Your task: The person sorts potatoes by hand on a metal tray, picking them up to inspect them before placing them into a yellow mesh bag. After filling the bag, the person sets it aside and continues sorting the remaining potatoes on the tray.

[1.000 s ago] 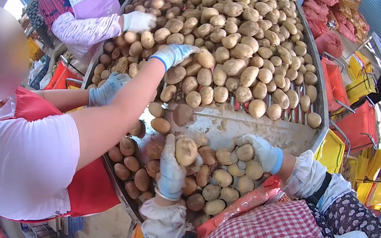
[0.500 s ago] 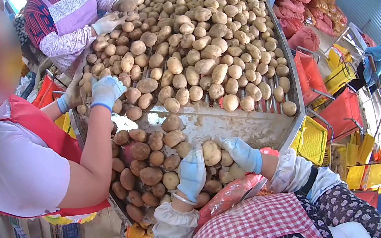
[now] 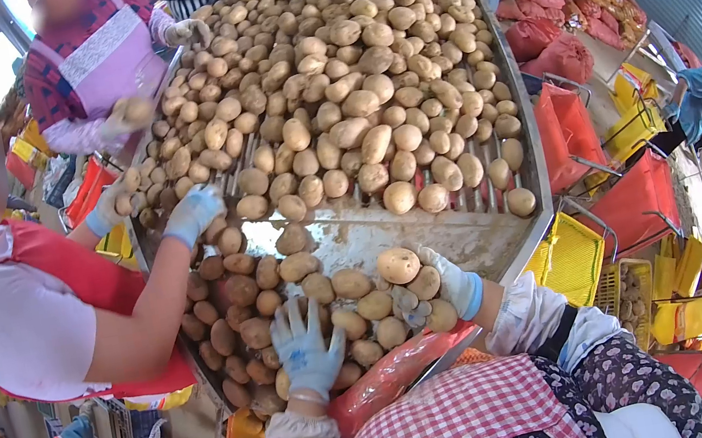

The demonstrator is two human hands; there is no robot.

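Note:
My left hand (image 3: 308, 351), in a pale blue and white glove, lies over the dark potatoes (image 3: 257, 332) at the lower part of the metal table, with its fingers spread. To its right, my right hand (image 3: 447, 284), gloved too, is curled round a potato (image 3: 424, 283). Another, lighter potato (image 3: 398, 265) rests against that one at the fingertips. Several potatoes lie between my hands. A red plastic bag (image 3: 387, 375) is below them, near my checked apron.
A large potato pile (image 3: 343, 62) covers the upper table, whose metal edge (image 3: 520, 98) runs down the right. A co-worker in a red apron (image 3: 67, 271) reaches in from the left; another wears a purple apron (image 3: 116, 63). Red crates (image 3: 567, 132) stand at right.
My left hand has moved left and down, away from the potato between my hands, and its fingers have spread. A person in orange now shows at lower left.

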